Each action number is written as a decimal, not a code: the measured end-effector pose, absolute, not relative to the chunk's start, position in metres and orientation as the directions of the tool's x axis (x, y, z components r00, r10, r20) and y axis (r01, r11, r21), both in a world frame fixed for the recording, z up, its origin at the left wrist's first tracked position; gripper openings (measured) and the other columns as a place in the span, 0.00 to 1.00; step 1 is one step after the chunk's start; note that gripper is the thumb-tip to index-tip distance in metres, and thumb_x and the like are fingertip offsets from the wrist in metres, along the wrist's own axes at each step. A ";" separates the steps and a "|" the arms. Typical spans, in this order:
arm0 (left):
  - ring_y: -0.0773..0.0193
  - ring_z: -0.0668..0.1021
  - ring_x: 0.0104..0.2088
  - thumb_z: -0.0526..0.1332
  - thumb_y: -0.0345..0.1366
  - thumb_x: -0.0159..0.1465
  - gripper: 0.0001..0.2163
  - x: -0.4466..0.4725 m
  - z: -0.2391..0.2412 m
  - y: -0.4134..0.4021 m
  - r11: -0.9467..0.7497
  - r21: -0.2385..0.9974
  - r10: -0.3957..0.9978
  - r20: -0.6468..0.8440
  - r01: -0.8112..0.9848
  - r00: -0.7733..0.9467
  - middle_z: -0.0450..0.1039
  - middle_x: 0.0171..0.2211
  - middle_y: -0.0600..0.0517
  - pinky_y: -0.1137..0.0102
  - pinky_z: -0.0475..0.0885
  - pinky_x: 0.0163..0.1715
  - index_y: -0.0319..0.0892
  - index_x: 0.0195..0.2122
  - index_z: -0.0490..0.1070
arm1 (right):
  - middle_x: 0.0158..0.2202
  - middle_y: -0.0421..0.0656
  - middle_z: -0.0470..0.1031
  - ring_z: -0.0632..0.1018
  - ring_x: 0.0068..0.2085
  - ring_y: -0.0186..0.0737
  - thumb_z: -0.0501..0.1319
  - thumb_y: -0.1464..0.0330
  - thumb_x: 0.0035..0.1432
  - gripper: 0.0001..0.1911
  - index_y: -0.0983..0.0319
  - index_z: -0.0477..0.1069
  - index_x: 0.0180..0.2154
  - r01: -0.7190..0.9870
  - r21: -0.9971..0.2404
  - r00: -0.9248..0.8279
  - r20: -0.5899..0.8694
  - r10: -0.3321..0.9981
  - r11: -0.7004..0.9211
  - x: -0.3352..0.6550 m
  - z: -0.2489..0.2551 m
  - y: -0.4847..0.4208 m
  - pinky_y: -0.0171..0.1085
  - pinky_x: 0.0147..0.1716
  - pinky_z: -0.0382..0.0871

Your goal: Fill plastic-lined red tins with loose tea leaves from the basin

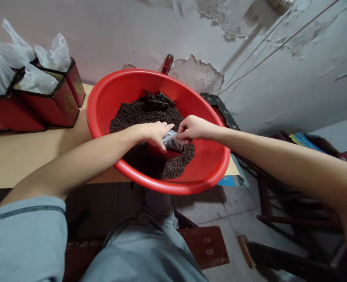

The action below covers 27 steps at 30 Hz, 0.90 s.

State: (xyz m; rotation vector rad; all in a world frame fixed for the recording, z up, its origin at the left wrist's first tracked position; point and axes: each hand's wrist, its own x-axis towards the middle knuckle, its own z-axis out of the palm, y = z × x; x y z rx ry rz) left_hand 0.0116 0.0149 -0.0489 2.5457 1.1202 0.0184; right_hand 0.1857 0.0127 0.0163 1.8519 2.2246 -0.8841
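Inside a large red basin (102, 94) lies a heap of dark, dry loose leaves (129, 113) that look like tea. A small red tin (173, 155) sits on the heap, and a clear plastic bag (173, 138) lines it, with dark contents showing through. My left hand (155, 134) spans the tin's left end, thumb on the near side and fingers on the far side. At the bag's right edge, my right hand (192, 129) is closed in a pinch on the plastic. The fingertips partly cover the bag's mouth.
Black tin lids (158, 100) lie on the leaves at the basin's back. Several red tins (64, 98) with plastic bags stand left on the pale table (29, 156). More dark boxes (220, 107) are behind the basin. A wooden stool (267, 196) stands right, near a peeling wall.
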 end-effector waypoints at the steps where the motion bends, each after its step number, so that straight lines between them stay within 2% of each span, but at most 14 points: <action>1: 0.39 0.74 0.63 0.73 0.48 0.53 0.55 0.013 -0.049 0.014 -0.621 0.313 0.722 -0.128 0.718 0.680 0.67 0.69 0.30 0.61 0.70 0.61 0.30 0.77 0.50 | 0.17 0.40 0.73 0.74 0.22 0.35 0.65 0.81 0.56 0.14 0.63 0.74 0.22 0.894 -0.442 -0.160 -0.466 0.870 -0.072 0.184 0.013 0.012 0.34 0.26 0.70; 4: 0.37 0.72 0.65 0.72 0.48 0.56 0.56 0.017 -0.049 0.011 -0.629 0.283 0.719 -0.142 0.724 0.680 0.65 0.70 0.29 0.58 0.68 0.64 0.29 0.78 0.46 | 0.19 0.42 0.74 0.72 0.21 0.31 0.63 0.82 0.57 0.14 0.65 0.73 0.21 0.682 -0.613 0.025 -0.525 0.851 -0.399 0.184 0.000 0.007 0.31 0.23 0.68; 6: 0.35 0.71 0.67 0.72 0.46 0.59 0.54 0.017 -0.048 0.008 -0.636 0.270 0.712 -0.157 0.723 0.685 0.63 0.71 0.29 0.54 0.68 0.65 0.32 0.79 0.45 | 0.20 0.42 0.74 0.71 0.21 0.30 0.63 0.81 0.58 0.13 0.65 0.73 0.23 0.574 -0.670 0.053 -0.544 0.837 -0.471 0.190 -0.010 0.004 0.31 0.23 0.68; 7: 0.34 0.69 0.69 0.72 0.45 0.60 0.52 0.017 -0.047 0.006 -0.637 0.263 0.711 -0.164 0.725 0.684 0.61 0.73 0.29 0.51 0.68 0.66 0.35 0.79 0.46 | 0.20 0.41 0.74 0.70 0.20 0.30 0.63 0.79 0.58 0.11 0.65 0.73 0.24 0.564 -0.692 0.042 -0.522 0.852 -0.451 0.194 -0.016 0.002 0.31 0.23 0.67; 8: 0.33 0.66 0.71 0.72 0.44 0.61 0.50 0.017 -0.047 0.003 -0.638 0.256 0.711 -0.166 0.726 0.683 0.57 0.74 0.30 0.48 0.66 0.67 0.37 0.79 0.47 | 0.21 0.41 0.74 0.70 0.21 0.31 0.64 0.77 0.59 0.10 0.64 0.72 0.25 0.594 -0.710 0.014 -0.461 0.887 -0.378 0.200 -0.023 -0.001 0.32 0.23 0.67; 10: 0.33 0.58 0.76 0.70 0.41 0.64 0.45 0.019 -0.047 -0.005 -0.653 0.230 0.710 -0.148 0.722 0.689 0.50 0.77 0.32 0.40 0.59 0.70 0.40 0.79 0.51 | 0.24 0.41 0.77 0.73 0.24 0.34 0.66 0.72 0.60 0.08 0.62 0.73 0.27 0.729 -0.683 -0.124 -0.209 0.970 -0.054 0.213 -0.037 -0.006 0.34 0.27 0.69; 11: 0.35 0.54 0.77 0.67 0.38 0.66 0.41 0.021 -0.048 -0.010 -0.669 0.207 0.704 -0.130 0.714 0.698 0.48 0.78 0.34 0.38 0.53 0.72 0.40 0.78 0.53 | 0.28 0.43 0.79 0.75 0.27 0.36 0.66 0.70 0.61 0.07 0.62 0.74 0.29 0.781 -0.603 -0.238 -0.048 0.970 0.162 0.221 -0.045 -0.008 0.36 0.31 0.71; 13: 0.42 0.53 0.78 0.58 0.32 0.71 0.32 0.026 -0.048 -0.021 -0.701 0.137 0.694 -0.097 0.700 0.713 0.48 0.78 0.36 0.41 0.46 0.76 0.35 0.76 0.57 | 0.37 0.48 0.83 0.79 0.38 0.42 0.63 0.68 0.66 0.09 0.61 0.78 0.33 0.771 -0.344 -0.490 0.218 0.844 0.536 0.235 -0.059 -0.013 0.40 0.41 0.74; 15: 0.47 0.57 0.77 0.49 0.26 0.73 0.28 0.031 -0.047 -0.032 -0.707 0.044 0.700 -0.099 0.706 0.707 0.52 0.77 0.35 0.49 0.48 0.77 0.29 0.75 0.59 | 0.47 0.52 0.83 0.80 0.45 0.46 0.57 0.67 0.72 0.14 0.60 0.81 0.39 0.679 -0.117 -0.665 0.321 0.675 0.725 0.248 -0.070 -0.017 0.45 0.47 0.74; 16: 0.47 0.58 0.77 0.47 0.25 0.73 0.28 0.033 -0.046 -0.035 -0.702 0.004 0.708 -0.110 0.713 0.698 0.54 0.76 0.34 0.51 0.50 0.77 0.26 0.74 0.59 | 0.49 0.53 0.82 0.80 0.47 0.47 0.55 0.67 0.74 0.16 0.61 0.82 0.42 0.636 -0.046 -0.718 0.329 0.613 0.770 0.254 -0.074 -0.018 0.47 0.49 0.75; 18: 0.47 0.62 0.75 0.44 0.24 0.73 0.27 0.034 -0.044 -0.039 -0.697 -0.044 0.716 -0.113 0.716 0.689 0.58 0.74 0.32 0.55 0.58 0.75 0.22 0.72 0.61 | 0.50 0.54 0.82 0.80 0.49 0.48 0.54 0.68 0.75 0.16 0.61 0.81 0.50 0.578 0.023 -0.781 0.305 0.545 0.816 0.265 -0.077 -0.019 0.52 0.54 0.74; 22: 0.47 0.74 0.68 0.46 0.25 0.74 0.25 0.027 -0.044 -0.035 -0.734 -0.042 0.679 -0.059 0.678 0.732 0.68 0.69 0.32 0.57 0.71 0.66 0.27 0.68 0.69 | 0.54 0.51 0.82 0.80 0.57 0.49 0.58 0.66 0.74 0.16 0.58 0.79 0.57 0.498 -0.043 -0.833 0.256 0.491 0.866 0.278 -0.075 -0.011 0.62 0.69 0.63; 24: 0.47 0.76 0.66 0.50 0.27 0.73 0.23 0.022 -0.046 -0.031 -0.756 -0.031 0.654 -0.047 0.654 0.755 0.70 0.68 0.32 0.58 0.72 0.65 0.29 0.66 0.70 | 0.55 0.52 0.80 0.79 0.61 0.50 0.59 0.65 0.73 0.16 0.59 0.79 0.57 0.436 -0.089 -0.859 0.255 0.444 0.895 0.281 -0.075 -0.005 0.65 0.71 0.60; 27: 0.47 0.70 0.71 0.55 0.27 0.71 0.25 0.015 -0.051 -0.026 -0.774 0.014 0.633 -0.020 0.634 0.774 0.65 0.71 0.31 0.57 0.67 0.69 0.29 0.68 0.67 | 0.62 0.58 0.76 0.77 0.64 0.52 0.60 0.65 0.72 0.16 0.62 0.77 0.57 0.374 -0.124 -0.880 0.266 0.394 0.919 0.280 -0.077 0.001 0.62 0.66 0.68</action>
